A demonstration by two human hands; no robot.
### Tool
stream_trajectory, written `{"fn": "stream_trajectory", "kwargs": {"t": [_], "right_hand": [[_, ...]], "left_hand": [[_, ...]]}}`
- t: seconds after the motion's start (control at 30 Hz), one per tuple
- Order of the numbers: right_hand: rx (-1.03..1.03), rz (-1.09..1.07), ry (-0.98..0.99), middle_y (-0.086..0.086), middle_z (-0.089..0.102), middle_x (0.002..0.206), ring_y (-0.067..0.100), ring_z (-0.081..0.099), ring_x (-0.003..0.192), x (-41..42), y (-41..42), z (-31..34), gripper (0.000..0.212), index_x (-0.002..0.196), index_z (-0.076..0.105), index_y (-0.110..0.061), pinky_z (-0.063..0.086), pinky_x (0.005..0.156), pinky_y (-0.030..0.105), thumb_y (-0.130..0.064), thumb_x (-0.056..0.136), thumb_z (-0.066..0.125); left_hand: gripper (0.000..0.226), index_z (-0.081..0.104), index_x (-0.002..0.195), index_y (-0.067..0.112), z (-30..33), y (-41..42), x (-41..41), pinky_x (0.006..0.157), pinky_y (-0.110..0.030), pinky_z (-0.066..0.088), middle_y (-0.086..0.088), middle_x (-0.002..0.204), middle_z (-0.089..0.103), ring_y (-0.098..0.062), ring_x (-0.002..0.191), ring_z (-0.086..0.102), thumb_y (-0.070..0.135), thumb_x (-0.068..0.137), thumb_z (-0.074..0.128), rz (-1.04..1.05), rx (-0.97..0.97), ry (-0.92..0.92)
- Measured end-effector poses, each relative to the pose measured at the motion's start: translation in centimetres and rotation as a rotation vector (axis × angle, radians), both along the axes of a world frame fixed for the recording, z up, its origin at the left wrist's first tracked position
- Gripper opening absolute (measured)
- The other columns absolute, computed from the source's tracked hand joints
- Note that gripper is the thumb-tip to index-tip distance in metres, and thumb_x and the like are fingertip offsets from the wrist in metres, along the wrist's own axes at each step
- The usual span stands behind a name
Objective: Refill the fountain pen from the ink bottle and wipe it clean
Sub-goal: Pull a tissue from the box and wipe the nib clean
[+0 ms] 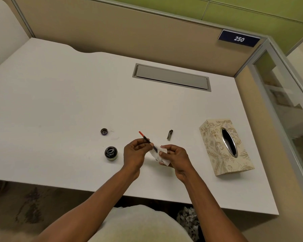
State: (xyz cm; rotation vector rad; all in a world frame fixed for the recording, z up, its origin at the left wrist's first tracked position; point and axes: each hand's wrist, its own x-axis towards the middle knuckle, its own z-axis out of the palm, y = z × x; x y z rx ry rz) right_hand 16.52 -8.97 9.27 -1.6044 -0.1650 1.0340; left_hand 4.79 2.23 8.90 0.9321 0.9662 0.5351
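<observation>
My left hand [136, 152] grips a thin fountain pen [144, 137] whose red end points up and to the left. The pen's lower end is buried in a crumpled white tissue [160, 155], which my right hand [175, 157] pinches around it. Both hands hover just above the white desk [59, 102]. The dark ink bottle [111, 153] stands uncapped left of my left hand. Its round cap [104, 131] lies farther back on the desk. A dark pen cap with a clip [169, 135] lies behind my right hand.
A floral tissue box [226, 147] with a metal oval slot sits at the right. A grey cable hatch [171, 77] is set into the desk at the back. Beige partition walls enclose the back and right. A bin with crumpled paper [189, 219] is under the desk edge.
</observation>
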Motion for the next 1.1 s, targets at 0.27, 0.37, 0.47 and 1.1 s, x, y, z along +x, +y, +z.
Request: {"fn": "stream_trajectory", "kwargs": {"t": [0.27,0.37,0.47,1.1], "right_hand": [[0.041,-0.099,-0.014,0.011,0.077,0.083,0.02,0.074,0.071,-0.1,0.1,-0.4,0.011,0.091,0.07,0.0,0.06,0.064,0.032,0.008,0.085,0.073],[0.036,-0.205,0.024,0.014,0.072,0.081,0.026,0.07,0.067,0.0,0.0,-0.8,0.012,0.085,0.067,-0.003,0.056,0.069,0.036,0.008,0.084,0.072],[0.007,-0.247,0.081,0.017,0.068,0.085,0.029,0.067,0.067,0.3,-0.4,-1.2,0.019,0.078,0.059,-0.008,0.05,0.068,0.036,0.008,0.085,0.066],[0.109,-0.276,0.299,0.021,0.075,0.113,0.032,0.075,0.099,0.1,0.4,-0.4,0.023,0.113,0.07,0.004,0.063,0.081,0.036,0.006,0.092,0.061]], "left_hand": [[0.019,0.075,0.096,0.006,0.2,0.1,0.0,0.084,-0.025,0.054,-0.008,0.09,0.078,-0.017,0.086,0.074,0.001,0.079,0.08,-0.001,-0.015,-0.001],[0.018,0.074,0.093,0.007,0.4,0.5,-0.1,0.078,-0.025,0.05,-0.006,0.084,0.076,-0.012,0.077,0.07,-0.003,0.079,0.078,0.024,-0.035,-0.027],[0.018,0.074,0.094,0.009,0.5,0.9,-0.2,0.08,-0.028,0.05,-0.003,0.083,0.076,-0.011,0.076,0.069,-0.002,0.079,0.077,0.029,-0.053,-0.038],[0.016,0.073,0.094,0.011,0.1,-0.2,0.3,0.084,-0.032,0.05,-0.009,0.087,0.077,-0.021,0.088,0.072,0.004,0.081,0.078,-0.02,-0.111,-0.037]]}}
